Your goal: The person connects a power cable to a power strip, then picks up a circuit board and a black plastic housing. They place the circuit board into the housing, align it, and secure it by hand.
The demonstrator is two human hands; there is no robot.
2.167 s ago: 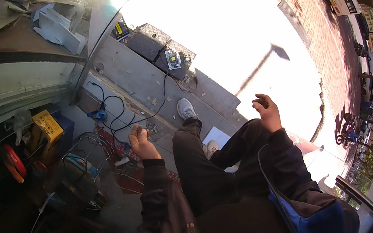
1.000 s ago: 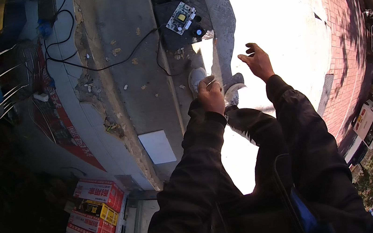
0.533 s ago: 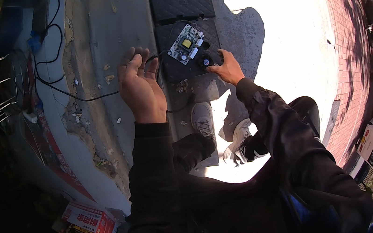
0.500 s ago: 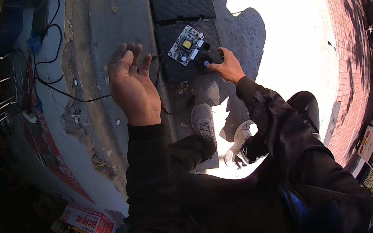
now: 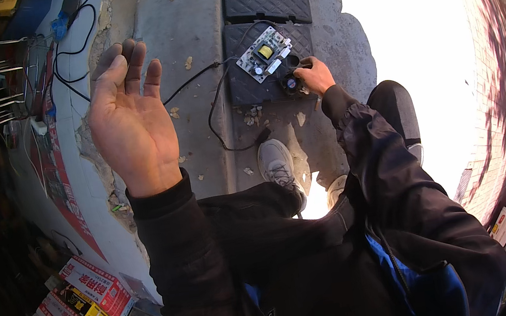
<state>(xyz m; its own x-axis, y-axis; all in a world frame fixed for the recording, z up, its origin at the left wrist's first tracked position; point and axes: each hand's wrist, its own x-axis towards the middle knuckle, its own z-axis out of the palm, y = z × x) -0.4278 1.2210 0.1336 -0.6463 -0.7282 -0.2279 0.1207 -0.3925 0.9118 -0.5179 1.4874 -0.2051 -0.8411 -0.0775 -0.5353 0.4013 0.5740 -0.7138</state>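
Sitting just left of the right hand (image 5: 317, 77), the nearer one: black round part (image 5: 290, 84). Can't tell if it's gripped. Left hand (image 5: 135, 125) uncurled, empty.

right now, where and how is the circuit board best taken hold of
Probably pinch the circuit board by the rim at its upper-right end, coming from the right: parts such as the yellow-topped transformer crowd its upper face, and the black cord reaches its left side.

Left hand (image 5: 135, 122) raised, palm up
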